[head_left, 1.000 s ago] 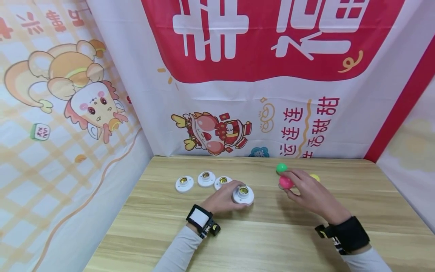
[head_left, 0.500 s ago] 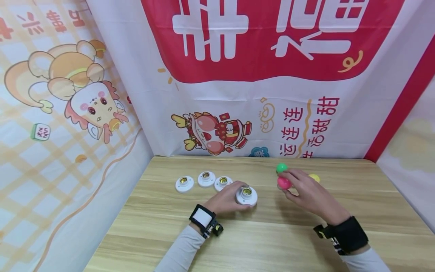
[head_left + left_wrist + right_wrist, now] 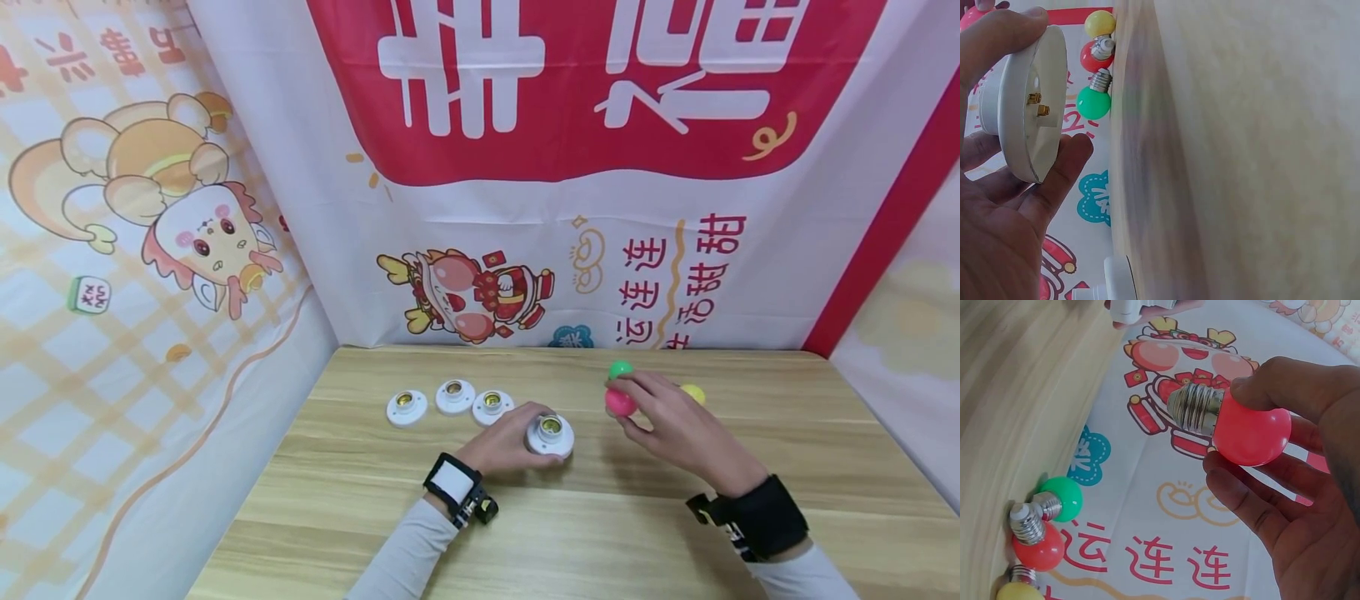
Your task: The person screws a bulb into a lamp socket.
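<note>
My left hand grips a round white lamp socket by its rim, its brass-lined opening facing up. In the left wrist view the socket's hollow underside shows two brass screws. My right hand holds a pinkish-red light bulb between thumb and fingers. The right wrist view shows this bulb's silver screw base pointing away from the palm, toward the left hand's side. Socket and bulb are apart, both raised over the wooden table.
Three more white sockets, one of them a socket at the far left, sit on the table's left side. Behind the right hand lie a green bulb, a red bulb and a yellow bulb. A printed cloth hangs along the back edge.
My left hand has carried the socket to the right. The right hand has shifted slightly left with the red bulb, narrowing the gap between them.
</note>
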`<state>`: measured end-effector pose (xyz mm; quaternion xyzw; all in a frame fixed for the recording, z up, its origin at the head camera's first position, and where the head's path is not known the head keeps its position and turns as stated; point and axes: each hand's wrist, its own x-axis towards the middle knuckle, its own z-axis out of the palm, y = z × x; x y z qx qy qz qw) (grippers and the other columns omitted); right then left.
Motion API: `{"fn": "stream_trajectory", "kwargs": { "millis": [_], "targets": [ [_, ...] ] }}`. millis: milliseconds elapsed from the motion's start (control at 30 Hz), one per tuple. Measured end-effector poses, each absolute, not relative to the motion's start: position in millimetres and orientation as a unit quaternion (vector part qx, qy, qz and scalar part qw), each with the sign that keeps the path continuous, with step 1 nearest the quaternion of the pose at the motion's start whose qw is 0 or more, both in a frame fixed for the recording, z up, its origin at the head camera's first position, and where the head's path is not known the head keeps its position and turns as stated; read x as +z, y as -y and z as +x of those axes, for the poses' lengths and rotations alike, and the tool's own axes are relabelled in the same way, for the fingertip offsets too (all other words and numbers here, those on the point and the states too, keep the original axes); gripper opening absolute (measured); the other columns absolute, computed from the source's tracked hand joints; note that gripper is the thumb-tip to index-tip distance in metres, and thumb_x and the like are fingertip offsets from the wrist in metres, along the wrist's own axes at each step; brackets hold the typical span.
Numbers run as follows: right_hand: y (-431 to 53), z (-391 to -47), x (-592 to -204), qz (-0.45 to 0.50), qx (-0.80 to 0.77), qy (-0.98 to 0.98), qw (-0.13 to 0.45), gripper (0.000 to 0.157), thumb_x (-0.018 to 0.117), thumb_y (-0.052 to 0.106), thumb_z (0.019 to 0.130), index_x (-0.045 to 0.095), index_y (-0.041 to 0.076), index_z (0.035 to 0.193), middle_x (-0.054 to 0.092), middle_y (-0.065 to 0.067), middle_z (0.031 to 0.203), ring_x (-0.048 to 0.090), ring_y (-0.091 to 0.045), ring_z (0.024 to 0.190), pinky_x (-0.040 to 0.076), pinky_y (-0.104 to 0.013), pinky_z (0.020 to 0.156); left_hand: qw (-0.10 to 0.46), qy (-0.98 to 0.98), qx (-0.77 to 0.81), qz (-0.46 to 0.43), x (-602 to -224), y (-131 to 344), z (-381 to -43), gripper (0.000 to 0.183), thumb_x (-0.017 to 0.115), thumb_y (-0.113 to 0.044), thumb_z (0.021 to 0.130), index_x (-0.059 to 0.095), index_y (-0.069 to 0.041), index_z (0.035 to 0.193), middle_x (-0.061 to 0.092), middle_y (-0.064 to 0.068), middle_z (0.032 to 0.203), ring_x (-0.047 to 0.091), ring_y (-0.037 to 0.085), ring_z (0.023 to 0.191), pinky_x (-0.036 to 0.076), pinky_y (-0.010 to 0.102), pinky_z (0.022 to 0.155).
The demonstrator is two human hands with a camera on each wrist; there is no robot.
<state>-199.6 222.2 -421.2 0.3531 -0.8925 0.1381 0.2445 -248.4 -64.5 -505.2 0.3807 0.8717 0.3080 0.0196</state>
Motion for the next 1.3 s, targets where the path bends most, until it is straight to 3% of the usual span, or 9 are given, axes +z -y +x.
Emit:
{"fn": "stream_trajectory", "kwargs": {
  "millis": [900, 1300],
  "targets": [
    [-211.5, -201.3, -414.1, 0.372, 0.136, 0.884, 0.248, 0.053, 0.079, 0.025, 0.077, 0.06, 0.008, 0.124, 0.061, -0.008, 0.119, 0.056, -0.024, 0.112, 0.055, -0.044, 0.089, 0.012, -0.862, 0.295, 0.412, -498.2, 49.2, -249.1, 0.072, 0.072, -0.057, 0.077, 0.05, -0.017, 0.132, 0.056, -0.005, 0.124, 0.052, 0.003, 0.109, 0.047, 0.018, 0.093],
    [-205.3, -202.6, -411.3, 0.372, 0.139, 0.885, 0.242, 0.055, 0.078, 0.027, 0.078, 0.059, 0.009, 0.127, 0.061, -0.011, 0.122, 0.056, -0.026, 0.113, 0.055, -0.049, 0.087, 0.015, -0.857, 0.296, 0.422, -497.5, 43.1, -251.5, 0.072, 0.071, -0.059, 0.076, 0.049, -0.019, 0.132, 0.055, -0.007, 0.124, 0.052, 0.001, 0.107, 0.047, 0.017, 0.091]
  ]
}}
